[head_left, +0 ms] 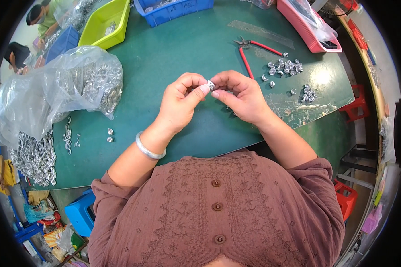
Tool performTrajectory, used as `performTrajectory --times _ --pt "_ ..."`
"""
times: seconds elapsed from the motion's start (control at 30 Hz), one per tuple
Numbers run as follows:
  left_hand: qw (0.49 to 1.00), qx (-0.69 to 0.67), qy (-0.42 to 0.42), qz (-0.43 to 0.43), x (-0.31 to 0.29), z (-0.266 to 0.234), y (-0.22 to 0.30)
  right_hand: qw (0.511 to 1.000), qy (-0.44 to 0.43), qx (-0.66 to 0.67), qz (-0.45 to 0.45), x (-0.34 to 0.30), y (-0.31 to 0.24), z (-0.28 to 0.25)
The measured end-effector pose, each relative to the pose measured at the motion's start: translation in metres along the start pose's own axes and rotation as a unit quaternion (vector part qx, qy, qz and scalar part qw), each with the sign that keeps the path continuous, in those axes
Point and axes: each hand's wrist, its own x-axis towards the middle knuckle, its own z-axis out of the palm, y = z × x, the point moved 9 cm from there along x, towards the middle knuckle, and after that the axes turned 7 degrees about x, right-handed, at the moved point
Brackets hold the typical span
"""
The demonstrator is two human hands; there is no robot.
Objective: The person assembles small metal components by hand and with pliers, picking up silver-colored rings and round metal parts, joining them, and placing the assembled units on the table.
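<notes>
Over the middle of the green table, both of my hands meet at one small silver metal piece [210, 84], curved and banded. My left hand [179, 100] pinches it between thumb and forefinger; a pale bangle circles that wrist. From the other side, my right hand [243, 98] grips the same piece with its thumb and bent fingers. Fingertips partly cover the piece, so its full shape is hidden. Pliers with red handles [246, 62] lie spread beyond my right hand. Further right, several similar silver pieces [286, 67] form a loose pile, with a smaller cluster [307, 94] nearer me.
On the left, a clear plastic bag [53, 84] of metal parts stands beside a heap of silver chain links [34, 160]. A yellow-green bin [87, 38], a blue crate [178, 15] and a pink basket [314, 40] line the far side. Two people sit at the far left.
</notes>
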Motion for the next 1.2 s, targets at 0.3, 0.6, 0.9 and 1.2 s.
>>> performTrajectory --times 0.3,0.6,0.9,1.2 --pt "0.942 -0.268 -0.034 -0.201 -0.006 0.014 -0.023 0.988 -0.036 -0.137 -0.067 0.002 -0.015 0.004" --pt "0.947 -0.259 -0.007 -0.193 -0.004 0.008 -0.023 0.997 -0.029 -0.066 0.037 0.004 0.001 0.001" --pt "0.947 -0.271 -0.018 -0.173 -0.005 0.009 -0.021 0.994 -0.014 0.0 0.112 0.002 0.018 -0.003" --pt "0.966 -0.209 -0.042 -0.145 -0.004 0.013 -0.018 0.987 -0.013 -0.015 0.162 0.001 0.026 -0.007"
